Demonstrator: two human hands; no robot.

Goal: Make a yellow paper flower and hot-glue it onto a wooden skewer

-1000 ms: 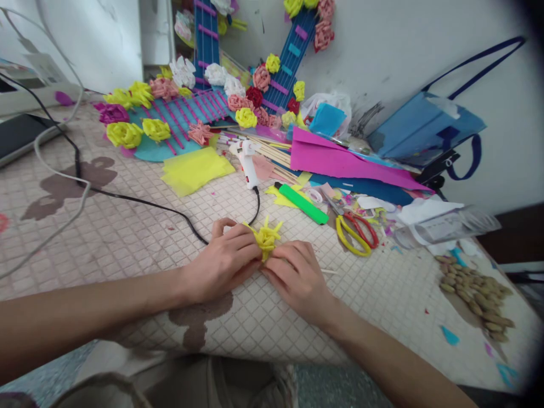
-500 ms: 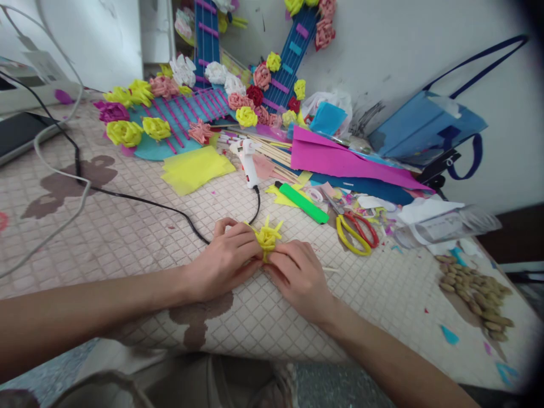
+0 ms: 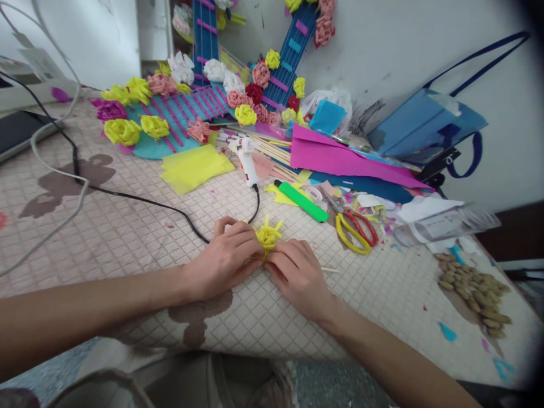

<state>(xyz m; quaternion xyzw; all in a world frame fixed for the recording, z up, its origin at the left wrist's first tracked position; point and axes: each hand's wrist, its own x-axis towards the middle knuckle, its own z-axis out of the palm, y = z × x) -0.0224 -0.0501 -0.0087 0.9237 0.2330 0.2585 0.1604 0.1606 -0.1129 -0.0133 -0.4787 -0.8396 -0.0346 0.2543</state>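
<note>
A yellow paper flower [image 3: 268, 233] with thin pointed petals is held between my two hands, just above the table's near part. My left hand [image 3: 227, 254] pinches it from the left, its fingers curled and partly hiding it. From the right, my right hand [image 3: 298, 276] presses its fingertips together at the flower's base. A thin pale stick [image 3: 330, 270] shows just right of my right hand; whether it joins the flower I cannot tell. Beyond the hands stands a white glue gun [image 3: 248, 161], its black cord running behind my left hand.
Scissors [image 3: 355, 229] and a green box cutter [image 3: 302, 201] lie right of centre. Yellow paper sheets [image 3: 198, 170], pink paper [image 3: 335, 156] and paper-flower-covered guitar shapes [image 3: 178, 124] fill the back. Peanuts [image 3: 474, 292] lie far right. A black cable [image 3: 140, 198] crosses the left side.
The hands and the flower stay almost in place, with only slight finger movement. The whole view has shifted very slightly.
</note>
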